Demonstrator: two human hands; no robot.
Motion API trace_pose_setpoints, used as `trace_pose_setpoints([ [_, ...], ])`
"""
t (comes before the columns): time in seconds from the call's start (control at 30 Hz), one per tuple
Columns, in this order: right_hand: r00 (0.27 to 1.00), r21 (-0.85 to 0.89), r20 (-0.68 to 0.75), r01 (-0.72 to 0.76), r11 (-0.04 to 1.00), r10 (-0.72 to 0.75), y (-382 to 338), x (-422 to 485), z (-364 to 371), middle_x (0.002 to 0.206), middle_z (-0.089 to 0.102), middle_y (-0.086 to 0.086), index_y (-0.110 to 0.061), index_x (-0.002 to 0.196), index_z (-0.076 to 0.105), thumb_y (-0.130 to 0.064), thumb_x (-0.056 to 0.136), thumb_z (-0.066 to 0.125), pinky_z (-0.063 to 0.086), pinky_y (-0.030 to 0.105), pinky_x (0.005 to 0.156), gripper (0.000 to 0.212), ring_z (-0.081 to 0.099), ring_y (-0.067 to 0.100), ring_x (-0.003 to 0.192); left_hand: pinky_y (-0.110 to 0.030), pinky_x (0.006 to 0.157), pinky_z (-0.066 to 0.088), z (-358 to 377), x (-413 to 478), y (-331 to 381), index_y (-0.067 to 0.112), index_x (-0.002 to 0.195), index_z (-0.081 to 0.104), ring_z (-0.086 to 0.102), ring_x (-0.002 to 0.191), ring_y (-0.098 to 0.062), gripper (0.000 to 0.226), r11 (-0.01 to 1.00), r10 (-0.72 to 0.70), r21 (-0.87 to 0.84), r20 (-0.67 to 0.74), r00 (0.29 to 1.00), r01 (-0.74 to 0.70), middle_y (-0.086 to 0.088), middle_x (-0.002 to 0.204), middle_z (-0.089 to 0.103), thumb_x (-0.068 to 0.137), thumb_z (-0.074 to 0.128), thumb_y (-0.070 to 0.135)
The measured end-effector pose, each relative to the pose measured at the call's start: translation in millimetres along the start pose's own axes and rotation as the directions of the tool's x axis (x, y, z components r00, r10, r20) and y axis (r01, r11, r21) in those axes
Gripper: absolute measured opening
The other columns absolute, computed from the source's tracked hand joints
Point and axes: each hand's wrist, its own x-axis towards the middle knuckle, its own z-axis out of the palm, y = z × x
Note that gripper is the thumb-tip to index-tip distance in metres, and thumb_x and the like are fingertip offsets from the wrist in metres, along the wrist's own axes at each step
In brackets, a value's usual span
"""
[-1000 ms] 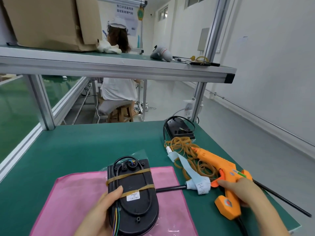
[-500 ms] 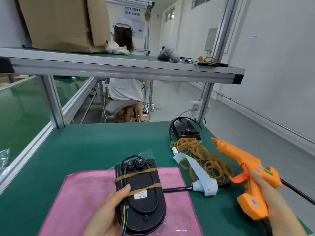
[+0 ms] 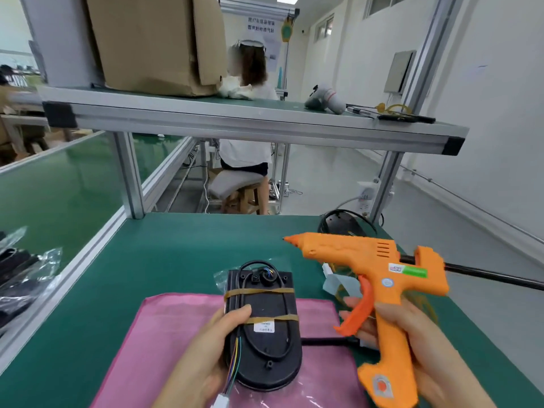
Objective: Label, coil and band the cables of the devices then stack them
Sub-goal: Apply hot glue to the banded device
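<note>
**Now, mind that nozzle beside the banded device**

Watching remotely, I see my left hand (image 3: 203, 357) gripping the left side of the black device (image 3: 265, 343), thumb laid on its back beside the lower rubber band (image 3: 273, 318). The device lies on the pink cloth (image 3: 176, 319) toward the near edge of the counter (image 3: 162, 254), with its cable coiled and two bands crossing it.

Just right of it, not touching, my right hand (image 3: 426, 348) is wrapped round the handle of the orange glue gun (image 3: 368, 260). The gun is held up off the counter, its nozzle pointing left past the device's far end.

My worry is that a hot tip, dipped carelessly, could melt a band or the cable's jacket, or drip onto the cloth. My left thumb sits near where it would land. The long black rod (image 3: 485, 275) jutting from the gun's back reaches past the right edge and could catch something as I swing.
</note>
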Motion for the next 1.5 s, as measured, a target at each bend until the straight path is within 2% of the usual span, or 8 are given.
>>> trace_pose_setpoints([
  [0.13,0.999,-0.029,0.048,0.025,0.999,-0.024,10.4,8.7,11.9,0.101,0.070,0.025,-0.002,0.118,0.058,-0.011,0.072,0.062,0.058,0.048,0.080,0.047,0.069,0.040,0.094,-0.037,0.051,0.057,-3.0,2.1,1.2,0.001,0.109,0.064,0.073,0.072,-0.036,0.042,1.000,0.011,0.004,-0.008,1.000,-0.011,-0.028,0.095,0.072,0.069,0.068,0.014],
  [0.3,0.994,-0.082,0.077,0.089,0.993,-0.083,20.6,10.7,6.7,0.096,0.073,0.020,-0.013,0.118,0.057,-0.024,0.060,0.073,0.058,0.043,0.071,0.062,0.071,0.034,0.089,-0.036,0.053,0.058,-7.4,3.6,1.3,0.000,0.110,0.064,0.073,0.074,-0.035,0.043,1.000,0.031,0.000,-0.022,0.999,-0.031,-0.027,0.097,0.072,0.069,0.068,0.014],
  [0.67,0.993,-0.144,0.042,0.114,0.983,-0.109,23.2,-4.3,16.0,0.087,0.074,0.016,-0.015,0.111,0.059,-0.015,0.075,0.066,0.057,0.026,0.055,0.037,0.073,0.029,0.078,-0.042,0.063,0.061,-11.5,9.1,-1.2,-0.001,0.116,0.061,0.072,0.080,-0.037,0.052,1.000,0.015,-0.017,-0.065,0.998,-0.016,-0.028,0.102,0.071,0.067,0.070,0.015],
  [0.83,0.996,-0.201,0.014,0.093,0.975,-0.092,22.0,-7.2,18.3,0.086,0.075,0.011,-0.023,0.112,0.058,-0.020,0.080,0.065,0.056,0.037,0.071,0.033,0.073,0.026,0.079,-0.042,0.061,0.061,-12.1,9.0,-0.9,-0.001,0.116,0.061,0.072,0.080,-0.037,0.052,1.000,0.010,-0.019,-0.056,0.998,-0.011,-0.028,0.101,0.071,0.068,0.069,0.016],
  [0.97,0.998,-0.204,0.001,0.064,0.977,-0.065,20.5,-9.5,18.2,0.084,0.075,0.011,-0.025,0.109,0.057,-0.021,0.079,0.065,0.054,0.034,0.067,0.032,0.073,0.025,0.076,-0.043,0.064,0.061,-12.1,10.0,-0.6,-0.001,0.118,0.060,0.071,0.084,-0.038,0.053,1.000,0.006,-0.026,-0.061,0.998,-0.008,-0.028,0.103,0.070,0.068,0.069,0.016],
  [1.2,0.998,-0.213,0.030,0.052,0.976,-0.047,20.4,-18.7,20.0,0.086,0.073,0.018,-0.020,0.112,0.059,-0.029,0.062,0.070,0.053,0.056,0.086,0.052,0.071,0.034,0.081,-0.045,0.064,0.061,-12.6,11.8,-1.8,-0.001,0.121,0.058,0.070,0.089,-0.040,0.056,0.998,-0.008,-0.055,-0.070,0.998,0.004,-0.030,0.105,0.069,0.068,0.069,0.016],
  [1.33,0.998,-0.239,0.053,0.052,0.970,-0.041,20.7,-20.0,23.2,0.086,0.074,0.015,-0.021,0.111,0.059,-0.034,0.058,0.070,0.053,0.054,0.087,0.055,0.072,0.029,0.081,-0.049,0.070,0.061,-12.7,12.9,-3.6,0.000,0.121,0.059,0.067,0.096,-0.044,0.055,0.998,-0.007,-0.055,-0.069,0.998,0.003,-0.030,0.106,0.069,0.069,0.069,0.015],
  [1.5,0.998,-0.221,0.049,0.049,0.974,-0.039,21.8,-19.4,26.9,0.086,0.074,0.014,-0.020,0.110,0.060,-0.032,0.058,0.071,0.055,0.049,0.083,0.055,0.072,0.028,0.080,-0.047,0.068,0.061,-12.5,12.1,-5.6,0.002,0.119,0.060,0.070,0.088,-0.041,0.055,0.998,-0.017,-0.053,-0.064,0.998,0.014,-0.028,0.103,0.070,0.067,0.071,0.016],
])
